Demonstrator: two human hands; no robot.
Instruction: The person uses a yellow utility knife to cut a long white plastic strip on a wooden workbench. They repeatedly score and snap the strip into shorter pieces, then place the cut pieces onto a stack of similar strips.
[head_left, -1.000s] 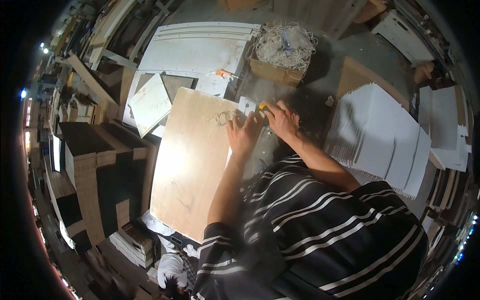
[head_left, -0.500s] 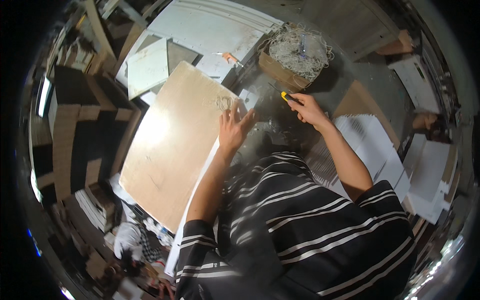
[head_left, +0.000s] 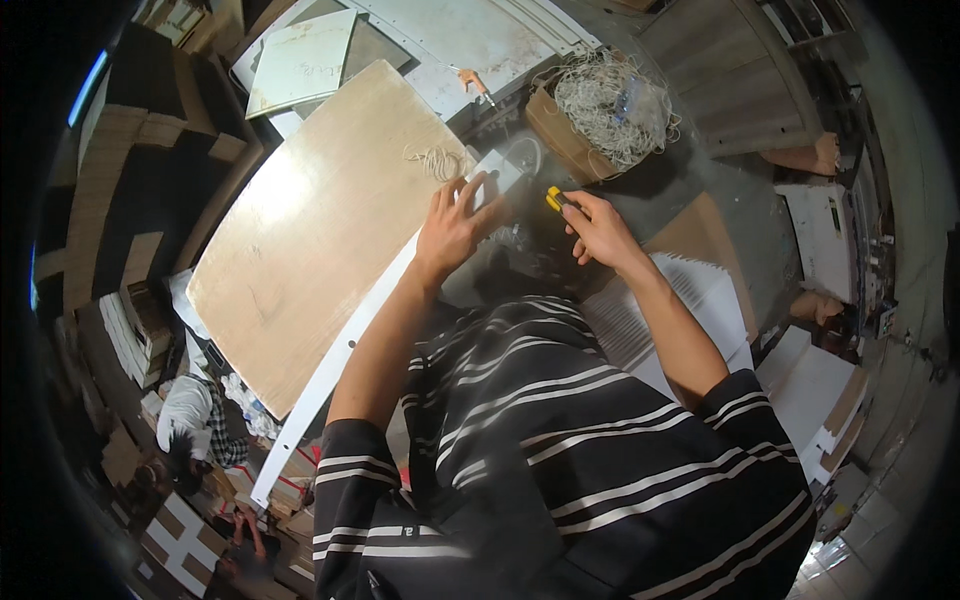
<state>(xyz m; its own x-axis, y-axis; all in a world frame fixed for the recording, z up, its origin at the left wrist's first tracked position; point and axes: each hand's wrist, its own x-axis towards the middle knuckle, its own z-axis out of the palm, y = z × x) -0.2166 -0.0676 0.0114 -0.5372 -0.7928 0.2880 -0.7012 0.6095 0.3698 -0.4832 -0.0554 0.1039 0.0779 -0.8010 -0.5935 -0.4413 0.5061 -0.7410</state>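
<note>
My left hand (head_left: 452,232) is closed around a long white strip (head_left: 352,343) with small dark holes, near its far end. That strip runs along the right edge of a pale wooden board (head_left: 320,230). Curled pale string-like trimmings (head_left: 436,160) lie on the board's far corner, just beyond my left fingers. To the right, my right hand (head_left: 600,232) grips a yellow-and-black utility knife (head_left: 556,200), raised and apart from the strip. Its blade is hard to make out now.
A cardboard box (head_left: 570,137) heaped with tangled pale strands (head_left: 615,110) stands beyond my right hand. An orange air blow gun (head_left: 472,84) lies on a white panel (head_left: 420,45). Dark stacked boards (head_left: 150,180) rise at left. Another person (head_left: 190,425) is at lower left.
The view has shifted, and more of the white strip shows beside the board. My left fingers have drawn in at its far end. The knife stays in my right hand, its thin tip less visible.
</note>
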